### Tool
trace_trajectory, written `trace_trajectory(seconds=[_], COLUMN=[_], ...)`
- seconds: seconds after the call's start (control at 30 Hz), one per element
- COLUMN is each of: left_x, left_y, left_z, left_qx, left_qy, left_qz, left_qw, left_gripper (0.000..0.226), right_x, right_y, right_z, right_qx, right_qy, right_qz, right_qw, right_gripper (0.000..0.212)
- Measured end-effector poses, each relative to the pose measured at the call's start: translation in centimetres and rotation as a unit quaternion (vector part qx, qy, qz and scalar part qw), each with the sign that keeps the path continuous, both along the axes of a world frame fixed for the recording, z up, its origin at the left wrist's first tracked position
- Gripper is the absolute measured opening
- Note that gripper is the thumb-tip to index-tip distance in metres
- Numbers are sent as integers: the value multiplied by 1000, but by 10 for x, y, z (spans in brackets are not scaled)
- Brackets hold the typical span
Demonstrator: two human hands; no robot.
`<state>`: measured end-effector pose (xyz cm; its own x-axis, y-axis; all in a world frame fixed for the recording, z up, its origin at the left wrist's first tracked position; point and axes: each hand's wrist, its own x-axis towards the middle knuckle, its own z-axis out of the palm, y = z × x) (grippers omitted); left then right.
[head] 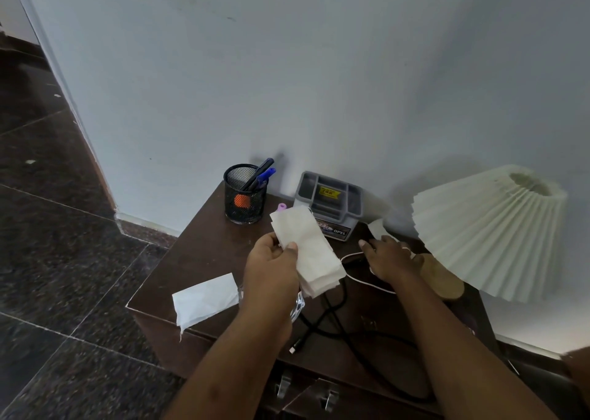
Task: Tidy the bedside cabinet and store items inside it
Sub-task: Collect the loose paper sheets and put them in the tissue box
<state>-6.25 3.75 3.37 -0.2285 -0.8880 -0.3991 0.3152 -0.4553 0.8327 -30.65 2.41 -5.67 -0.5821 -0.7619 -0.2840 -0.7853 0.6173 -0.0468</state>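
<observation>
A dark brown bedside cabinet (198, 253) stands against a pale wall. My left hand (271, 266) holds a stack of cream tissues (309, 250) above the cabinet top, thumb pressed on the stack. My right hand (389, 256) lies palm down on the top near the lamp base, fingers spread, touching another tissue (378, 228) beside a white cable (360, 277). A single white tissue (206, 301) lies at the front left corner, hanging over the edge.
A black mesh pen cup (244, 202) with pens stands at the back left, a grey plastic organiser (329, 204) behind the tissues, a pleated cream lamp (488, 231) on a wooden base (443, 280) at right. Black cable (335, 320) trails over the front. Cabinet door handles (329, 397) below.
</observation>
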Motion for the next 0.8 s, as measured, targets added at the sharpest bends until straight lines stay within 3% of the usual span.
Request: trace_trajectory(seconds=[0.2,0.53,0.67,0.8], left_x=[2,6,14,23], left_y=[2,-5,-5,-4], left_z=[1,-4,-1,2], left_qx=[-7,-24,-32,-29], left_qy=[-2,-34,-42,-39], left_qz=[-1,2,-9,-13], left_qw=[1000,999,999,999], left_gripper=[15,14,14,24], right_x=[3,27,69,122], right_y=[2,21,32,46], right_z=[0,24,51,90], right_qx=[-44,-172,-269,-427], right_qy=[-26,-1,16,32], right_qz=[-64,-12,38,77], right_qw=[997,985,962,900], right_gripper=[60,50,44,33])
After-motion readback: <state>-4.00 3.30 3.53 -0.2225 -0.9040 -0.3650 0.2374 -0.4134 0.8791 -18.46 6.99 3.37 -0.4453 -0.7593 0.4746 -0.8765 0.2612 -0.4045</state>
